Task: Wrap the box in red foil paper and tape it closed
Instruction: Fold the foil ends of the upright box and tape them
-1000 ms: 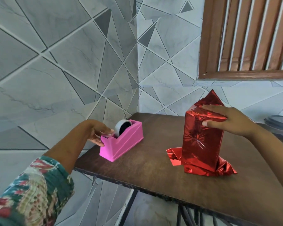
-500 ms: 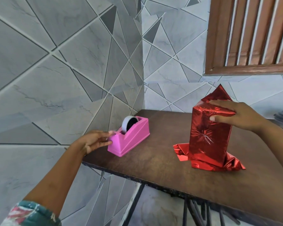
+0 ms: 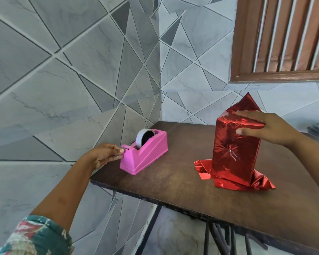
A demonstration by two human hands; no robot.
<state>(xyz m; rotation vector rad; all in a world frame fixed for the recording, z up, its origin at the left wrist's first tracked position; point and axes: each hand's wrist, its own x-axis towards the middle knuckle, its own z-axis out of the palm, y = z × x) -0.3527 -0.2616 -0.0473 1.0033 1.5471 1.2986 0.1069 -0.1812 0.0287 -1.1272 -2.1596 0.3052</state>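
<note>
Box [image 3: 236,155] under right fingers [image 3: 250,116], left [image 3: 107,155] pinching tape [image 3: 140,139]

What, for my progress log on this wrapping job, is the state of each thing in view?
Box: upright on table, top fold held down, one flap sticking up, foil loose at base.
Tape dispenser: standing on table, roll loaded.
Left hand: pinching tape end at the cutter.
Right hand: flat, pressing the box's top fold.

The upright box wrapped in glossy, crinkled red foil paper [image 3: 236,150] stood on a matt dark brown wooden table [image 3: 173,183]; the pink tape dispenser [image 3: 145,155] looked like smooth plastic; grey marbled wall tiles [image 3: 63,89] appeared satin.
</note>
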